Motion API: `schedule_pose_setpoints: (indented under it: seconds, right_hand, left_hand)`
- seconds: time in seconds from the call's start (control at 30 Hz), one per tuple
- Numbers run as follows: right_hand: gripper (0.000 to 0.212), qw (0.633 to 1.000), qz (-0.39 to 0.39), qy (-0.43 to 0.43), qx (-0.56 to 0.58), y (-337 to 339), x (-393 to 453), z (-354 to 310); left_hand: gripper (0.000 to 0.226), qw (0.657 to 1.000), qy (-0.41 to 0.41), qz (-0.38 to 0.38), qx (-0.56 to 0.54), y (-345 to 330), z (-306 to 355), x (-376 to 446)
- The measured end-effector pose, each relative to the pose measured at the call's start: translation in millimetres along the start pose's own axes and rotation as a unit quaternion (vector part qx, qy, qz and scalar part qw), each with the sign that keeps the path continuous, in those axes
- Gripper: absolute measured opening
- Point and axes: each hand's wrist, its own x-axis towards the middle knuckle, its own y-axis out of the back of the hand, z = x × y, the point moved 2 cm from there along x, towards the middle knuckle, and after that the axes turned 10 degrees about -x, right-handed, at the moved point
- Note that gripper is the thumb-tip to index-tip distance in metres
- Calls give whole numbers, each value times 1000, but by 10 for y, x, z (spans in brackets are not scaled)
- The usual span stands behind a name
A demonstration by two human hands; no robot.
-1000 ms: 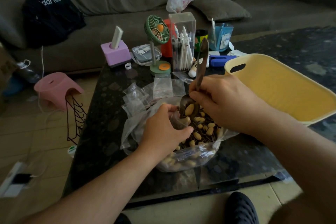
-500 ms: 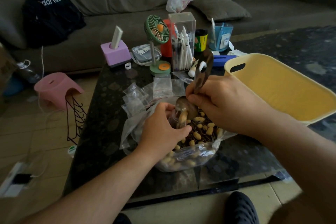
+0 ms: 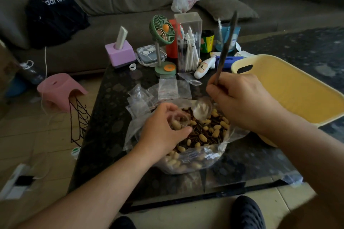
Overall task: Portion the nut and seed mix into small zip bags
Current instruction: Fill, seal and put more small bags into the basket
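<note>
Left hand (image 3: pixel 163 130) pinches a small zip bag (image 3: pixel 179 120) open over the big bag of nut mix (image 3: pixel 204 135) at the front middle of the bench (image 3: pixel 111 126); a few peanuts already sit inside it. Right hand (image 3: pixel 242 102) grips the spoon (image 3: pixel 202 109) handle, bowl tilted just beside the small bag's mouth, above the mix. Spare empty zip bags (image 3: pixel 167 89) lie just behind, yellow tub (image 3: pixel 297 87) to the right.
</note>
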Motion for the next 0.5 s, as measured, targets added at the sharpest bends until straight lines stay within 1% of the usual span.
schedule_pose_setpoints:
  seconds: [0.1, 0.2, 0.33, 0.4, 0.5]
  right_hand:
    - [20, 996, -77, -36, -19, -39, -25, 39]
    - [20, 987, -152, -50, 4, -122, -64, 12]
    - [27, 982, -182, -50, -2, -228, -71, -18]
    - [26, 978, -196, -65, 28, -268, -63, -28]
    - [24, 974, -202, -76, 69, -348, -62, -73]
  left_hand:
    - [59, 999, -24, 19, -24, 132, 36, 7]
    - [58, 997, -58, 40, 15, 275, 48, 36]
    - [64, 991, -95, 64, 68, 374, 58, 63]
    - [66, 990, -103, 60, 70, 365, 66, 61]
    - [68, 992, -93, 58, 66, 341, 53, 68]
